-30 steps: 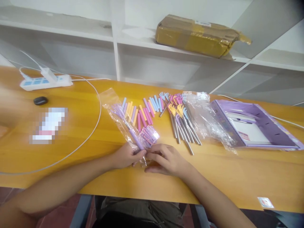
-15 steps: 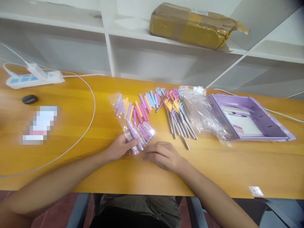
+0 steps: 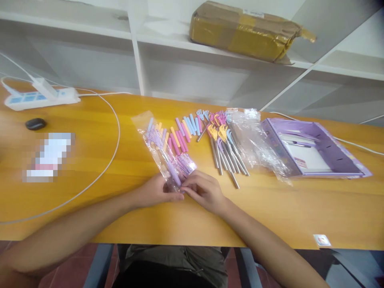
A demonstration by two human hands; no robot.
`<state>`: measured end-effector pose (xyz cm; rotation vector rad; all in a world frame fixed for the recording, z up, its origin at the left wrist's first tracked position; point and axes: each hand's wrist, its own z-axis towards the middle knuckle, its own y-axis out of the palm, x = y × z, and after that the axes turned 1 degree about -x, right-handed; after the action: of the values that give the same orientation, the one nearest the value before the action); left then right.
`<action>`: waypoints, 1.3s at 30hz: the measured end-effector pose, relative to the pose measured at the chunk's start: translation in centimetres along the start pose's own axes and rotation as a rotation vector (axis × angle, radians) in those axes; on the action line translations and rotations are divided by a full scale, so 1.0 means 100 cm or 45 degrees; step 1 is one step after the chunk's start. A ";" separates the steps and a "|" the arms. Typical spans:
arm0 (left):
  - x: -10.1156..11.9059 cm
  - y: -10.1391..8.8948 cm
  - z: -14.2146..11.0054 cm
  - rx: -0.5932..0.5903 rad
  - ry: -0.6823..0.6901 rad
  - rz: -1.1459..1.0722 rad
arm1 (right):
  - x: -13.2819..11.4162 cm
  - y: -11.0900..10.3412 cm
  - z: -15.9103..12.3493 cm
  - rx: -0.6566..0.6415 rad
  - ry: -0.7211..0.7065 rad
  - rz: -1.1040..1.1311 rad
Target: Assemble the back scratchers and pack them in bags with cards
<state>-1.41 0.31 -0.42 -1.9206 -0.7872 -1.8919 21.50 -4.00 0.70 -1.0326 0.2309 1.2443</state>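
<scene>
A purple back scratcher (image 3: 173,172) with a metal shaft lies inside a clear plastic bag (image 3: 140,121), its claw end pointing away from me. My left hand (image 3: 155,191) is closed around the bag's near end, thumb stretched along the side; its other fingers are partly hidden beneath. With thumb and fingertips, my right hand (image 3: 206,193) pinches the bag's near end beside the handle tip. Just beyond my hands lies a stack of small printed cards (image 3: 186,163). Behind the bag are several coloured handle sleeves (image 3: 177,144); to their right, several back scratchers with bare metal shafts (image 3: 223,154).
Clear plastic bags (image 3: 255,144) lie beside an open purple box (image 3: 330,175) on the right. A power strip (image 3: 27,100), black mouse (image 3: 35,124), blurred phone (image 3: 49,156) and white cable (image 3: 119,132) are left. A taped carton (image 3: 246,34) sits on the shelf.
My left thumb has come off the handle and lies lower, near the bag's end. My right hand, apart from the bag half a second ago, now pinches its end. The view has shifted slightly.
</scene>
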 end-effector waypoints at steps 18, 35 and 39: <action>0.000 -0.006 -0.005 -0.133 0.022 0.429 | 0.005 -0.001 -0.004 -0.263 0.464 0.417; 0.013 -0.005 0.000 -0.309 0.144 0.539 | 0.003 -0.010 -0.001 -0.658 0.461 0.827; 0.014 -0.005 0.001 -0.324 0.163 0.545 | 0.004 -0.013 -0.003 -0.715 0.468 0.844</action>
<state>-1.68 0.94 0.84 -1.8941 -0.0835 -1.8805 22.81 -3.92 0.94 -1.7637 0.5603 1.7598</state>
